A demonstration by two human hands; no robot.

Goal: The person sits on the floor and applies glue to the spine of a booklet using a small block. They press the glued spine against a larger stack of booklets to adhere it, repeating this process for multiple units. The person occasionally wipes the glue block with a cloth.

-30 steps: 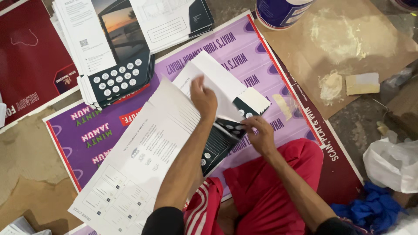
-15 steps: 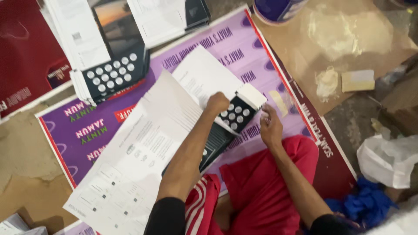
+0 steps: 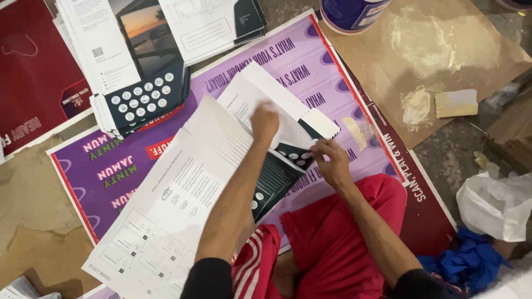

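Observation:
My left hand (image 3: 265, 123) presses down, blurred, on a folded white printed sheet (image 3: 252, 94) lying on a purple poster (image 3: 111, 166). My right hand (image 3: 332, 160) pinches the same sheet at its lower right edge, beside a small white flap (image 3: 320, 123) with a dark panel of round icons. Under the sheet lies a fanned stack of dark-edged sheets (image 3: 274, 180). To the left, a pile of unfolded white sheets (image 3: 166, 210) reaches toward my knees, which are in red trousers.
A tall stack of printed sheets (image 3: 138, 83) sits at the top left, a red poster (image 3: 27, 83) beside it. On brown paper (image 3: 443, 50) are a blue-and-white tub (image 3: 354, 14), a smear of paste (image 3: 417, 105) and a pale block (image 3: 456, 103). White bag (image 3: 493, 205) and blue cloth (image 3: 465, 260) lie right.
My left hand slid right along the folded sheet, then back up and left. My right hand stayed at the sheet's lower right edge.

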